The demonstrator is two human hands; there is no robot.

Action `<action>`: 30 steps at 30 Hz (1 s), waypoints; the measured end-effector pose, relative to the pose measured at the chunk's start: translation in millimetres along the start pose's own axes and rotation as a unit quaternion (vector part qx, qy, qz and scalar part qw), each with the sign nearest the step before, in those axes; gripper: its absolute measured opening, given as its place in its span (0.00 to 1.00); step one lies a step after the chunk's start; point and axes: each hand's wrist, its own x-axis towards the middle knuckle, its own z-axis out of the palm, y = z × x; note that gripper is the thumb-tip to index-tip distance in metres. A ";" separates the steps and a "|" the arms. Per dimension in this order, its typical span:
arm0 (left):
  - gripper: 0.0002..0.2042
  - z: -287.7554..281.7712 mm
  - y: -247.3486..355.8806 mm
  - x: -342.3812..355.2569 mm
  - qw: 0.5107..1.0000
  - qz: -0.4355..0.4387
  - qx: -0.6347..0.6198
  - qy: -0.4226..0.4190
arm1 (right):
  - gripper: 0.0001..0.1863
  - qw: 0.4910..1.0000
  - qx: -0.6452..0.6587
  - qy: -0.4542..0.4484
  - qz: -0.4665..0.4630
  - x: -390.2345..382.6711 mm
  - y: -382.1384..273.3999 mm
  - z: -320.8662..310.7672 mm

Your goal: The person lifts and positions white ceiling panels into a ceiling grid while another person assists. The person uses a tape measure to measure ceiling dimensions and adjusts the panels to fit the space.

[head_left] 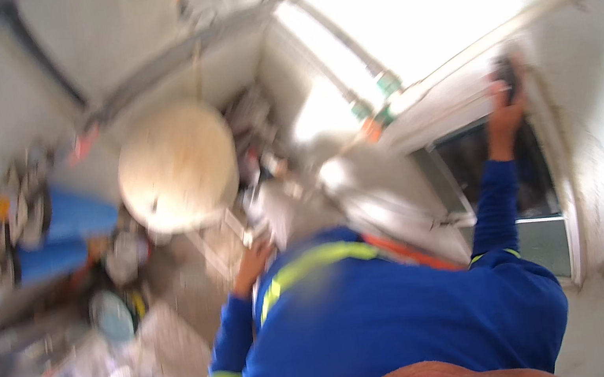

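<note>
My right hand [504,119] is raised at the right, beside the top of the window [501,163]. Its fingers close round a small black object [507,76], which is too blurred for me to tell its kind. Lower and toward the middle, my left hand [252,265] hangs in front of my body, close to a pale, whitish bundle [282,212]. Motion smears its fingers, so their grip is unclear. Both arms are in blue sleeves with yellow-green bands.
A large cream-coloured rounded vessel [177,168] stands ahead, left of the middle. Pipes with green fittings [387,84] run along the wall above the window. Blue containers [79,214] sit on the left among clutter. A light round basin [111,314] lies lower left.
</note>
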 end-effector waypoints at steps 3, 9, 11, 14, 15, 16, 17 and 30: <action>0.20 -4.4 -21.6 -16.4 0.996 -0.035 0.014 0.084 | 0.33 0.995 -0.081 0.014 -0.054 0.2 -4.2 9.6; 0.20 -14.4 -71.1 -47.4 0.957 -0.166 -0.194 0.134 | 0.36 0.999 -0.024 -0.032 -0.028 2.8 -32.5 7.4; 0.20 -16.8 -75.1 -34.6 0.953 -0.180 -0.210 0.126 | 0.35 0.998 -0.008 -0.053 -0.026 2.7 -33.4 6.6; 0.19 -18.8 -55.2 -4.9 0.966 -0.142 -0.196 0.094 | 0.34 0.995 -0.016 -0.081 -0.062 2.7 -28.5 2.7; 0.19 -15.5 -41.4 4.9 0.972 -0.108 -0.181 0.100 | 0.34 0.992 -0.056 -0.086 -0.073 3.1 -26.8 1.8; 0.18 -11.8 -25.6 13.0 0.976 -0.091 -0.165 0.106 | 0.34 0.989 -0.084 -0.095 -0.077 3.8 -25.9 -0.4; 0.18 -9.6 -7.9 22.7 0.971 -0.093 -0.193 0.103 | 0.34 0.985 -0.109 -0.106 -0.076 4.4 -25.7 -1.9; 0.19 44.6 33.4 32.8 0.972 -0.119 -0.202 0.019 | 0.35 0.970 -0.049 -0.236 -0.012 9.9 -37.3 -15.0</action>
